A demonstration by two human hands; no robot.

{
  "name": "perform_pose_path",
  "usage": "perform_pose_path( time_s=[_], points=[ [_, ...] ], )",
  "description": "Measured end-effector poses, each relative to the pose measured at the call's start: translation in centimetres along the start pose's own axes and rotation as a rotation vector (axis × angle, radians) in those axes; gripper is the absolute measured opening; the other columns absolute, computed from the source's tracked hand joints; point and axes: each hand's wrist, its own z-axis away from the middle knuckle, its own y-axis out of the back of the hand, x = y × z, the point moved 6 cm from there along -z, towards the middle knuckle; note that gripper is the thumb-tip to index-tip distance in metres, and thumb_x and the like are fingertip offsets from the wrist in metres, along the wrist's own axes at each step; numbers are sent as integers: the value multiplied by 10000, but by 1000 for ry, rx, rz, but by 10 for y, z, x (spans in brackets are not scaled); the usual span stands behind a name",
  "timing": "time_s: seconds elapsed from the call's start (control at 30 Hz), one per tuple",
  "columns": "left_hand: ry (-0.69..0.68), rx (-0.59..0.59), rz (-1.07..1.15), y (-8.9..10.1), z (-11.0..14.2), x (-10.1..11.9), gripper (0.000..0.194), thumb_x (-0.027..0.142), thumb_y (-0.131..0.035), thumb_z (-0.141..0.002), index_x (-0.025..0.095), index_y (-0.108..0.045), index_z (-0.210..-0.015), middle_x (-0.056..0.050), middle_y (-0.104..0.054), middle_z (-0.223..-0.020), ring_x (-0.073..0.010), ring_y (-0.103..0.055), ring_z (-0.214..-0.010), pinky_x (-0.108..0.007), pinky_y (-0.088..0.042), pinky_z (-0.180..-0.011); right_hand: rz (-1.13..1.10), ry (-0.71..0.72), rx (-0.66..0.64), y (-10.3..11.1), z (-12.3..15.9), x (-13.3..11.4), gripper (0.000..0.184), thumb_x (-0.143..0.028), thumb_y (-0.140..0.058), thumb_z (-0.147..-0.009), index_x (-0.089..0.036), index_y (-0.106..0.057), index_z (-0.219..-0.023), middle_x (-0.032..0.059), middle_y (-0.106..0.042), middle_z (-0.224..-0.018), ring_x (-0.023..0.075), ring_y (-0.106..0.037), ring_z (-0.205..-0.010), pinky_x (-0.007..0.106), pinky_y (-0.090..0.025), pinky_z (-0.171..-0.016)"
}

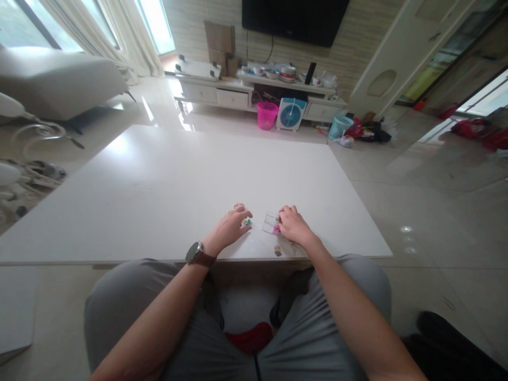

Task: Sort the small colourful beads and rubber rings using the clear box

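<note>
On the white table (222, 174), close to its front edge, lies a small clear plastic box (270, 223) with compartments; pink and other coloured bits show at its right end. My right hand (292, 225) is over that end, fingers curled down, and hides whatever is in its fingertips. To the left, my left hand (232, 228) rests by a few small coloured pieces (246, 221), thumb and forefinger apart around them. Behind its fingers is a small pale beaded-looking item (238, 205). A little yellow and blue figure (277, 251) lies in front of the box, beside a thin metallic-looking piece (294, 248).
My knees are under the table's front edge. Across the room a long low cabinet (234, 99) carries dishes, with a pink basket (267, 115), a blue fan (291, 114) and a light blue basket (340, 127) before it. A sofa (59, 79) stands at far left.
</note>
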Motion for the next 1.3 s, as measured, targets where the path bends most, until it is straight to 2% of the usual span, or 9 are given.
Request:
perform_pose_path(
  time_s=[0.17, 0.4, 0.6, 0.73, 0.83, 0.97, 1.1, 1.2, 1.3],
  points=[
    [1, -7, 6, 0, 0, 1, 163, 189, -633, -874, 188, -663, -1034, -77, -591, -1089, -158, -589, -835, -307, -541, -789, 17, -4, 4, 1, 0, 0, 115, -169, -559, -912, -156, -627, -1003, 155, -590, -1173, 299, -467, -1121, 408, -460, -981],
    [14, 4, 11, 3, 0, 2, 186, 188, -617, -877, 192, -673, -1055, -77, -595, -1085, -155, -591, -810, -317, -533, -796, -61, 16, 54, 7, -1, 1, 71, -169, -621, -877, -172, -637, -947, 114, -610, -1097, 276, -465, -1085, 392, -433, -985],
    [-59, 19, 53, 7, 0, 20, 224, 249, -621, -918, 226, -664, -1137, -53, -627, -1033, -171, -608, -844, -336, -511, -838, -450, 95, 164, 15, 4, -16, 33, -173, -663, -889, -180, -662, -921, 57, -648, -1033, 223, -510, -1079, 373, -416, -1004],
    [-153, 5, 127, 6, 2, 38, 182, 285, -578, -966, 217, -692, -1092, -55, -643, -1000, -164, -617, -853, -312, -494, -813, -753, 153, 102, 12, 10, -39, 106, -297, -647, -941, -204, -685, -910, 39, -655, -1013, 200, -555, -1064, 318, -480, -870],
    [-172, -3, 143, 5, 2, 42, 202, 298, -547, -985, 205, -716, -1047, -68, -654, -965, -169, -624, -859, -304, -494, -799, -811, 138, 105, 12, 13, -46, 189, -372, -647, -944, -199, -690, -879, 49, -656, -998, 203, -566, -1051, 304, -496, -813],
    [-145, 49, 103, 15, -1, 30, 165, 248, -579, -954, 210, -735, -996, -75, -685, -984, -185, -636, -907, -320, -499, -851, -787, 81, 173, 16, 11, -41, 181, -379, -666, -921, -202, -697, -942, 55, -668, -1005, 207, -570, -1054, 305, -507, -799],
    [-4, 31, 55, 23, -1, -1, 141, 125, -605, -853, 186, -728, -885, -61, -718, -918, -164, -652, -806, -285, -503, -789, -714, 44, 270, 27, 12, -31, 106, -282, -628, -924, -201, -694, -939, 56, -672, -1003, 203, -568, -1034, 324, -506, -832],
    [150, -18, -39, 22, 4, -24, 250, 63, -594, -763, 185, -722, -940, -37, -717, -801, -176, -653, -737, -280, -493, -717, -666, 38, 306, 32, 14, -26, 76, -234, -623, -908, -197, -688, -922, 53, -668, -988, 206, -566, -1022, 352, -497, -886],
    [194, -45, -29, 15, 7, -31, 355, 37, -566, -718, 187, -706, -1008, -29, -722, -795, -178, -666, -735, -273, -500, -702, -649, 42, 333, 35, 16, -23, 65, -226, -627, -901, -202, -681, -929, 48, -664, -986, 210, -562, -1025, 370, -487, -920]
  ],
)
